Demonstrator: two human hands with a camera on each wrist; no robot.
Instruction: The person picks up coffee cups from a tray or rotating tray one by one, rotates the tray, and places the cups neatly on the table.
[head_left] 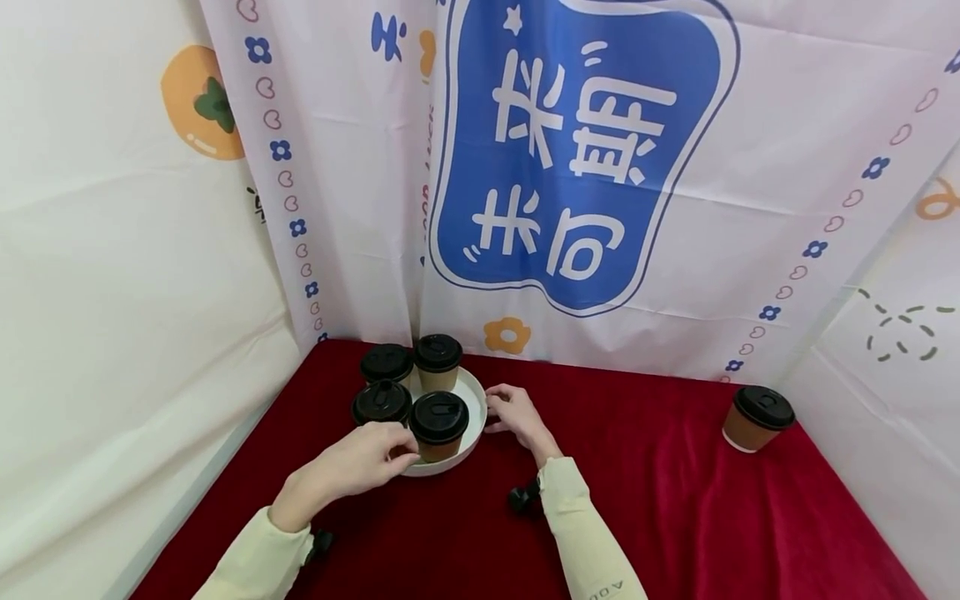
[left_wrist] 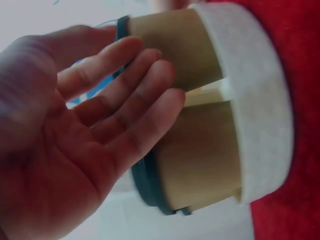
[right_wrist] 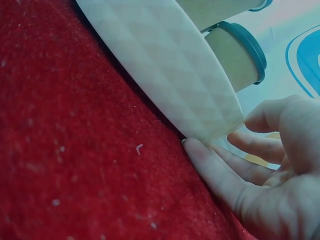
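A round white tray (head_left: pixel 474 410) with a faceted outer wall (right_wrist: pixel 165 70) rests on the red cloth, carrying several brown paper cups with black lids. My right hand (head_left: pixel 519 414) holds the tray's right side, one fingertip at the rim and another low by its base. On the near left side, my left hand (head_left: pixel 360 458) hovers beside the front cups with nothing in it. Its loosely bent fingers (left_wrist: pixel 150 115) overlap a cup (left_wrist: pixel 200 150) in the left wrist view. In the head view this hand partly hides the front left cup (head_left: pixel 382 402).
One more lidded brown cup (head_left: pixel 757 421) stands alone at the far right of the red cloth (head_left: pixel 637 467). Printed white curtains (head_left: pixel 360 208) enclose the table at the back and both sides, close behind the tray.
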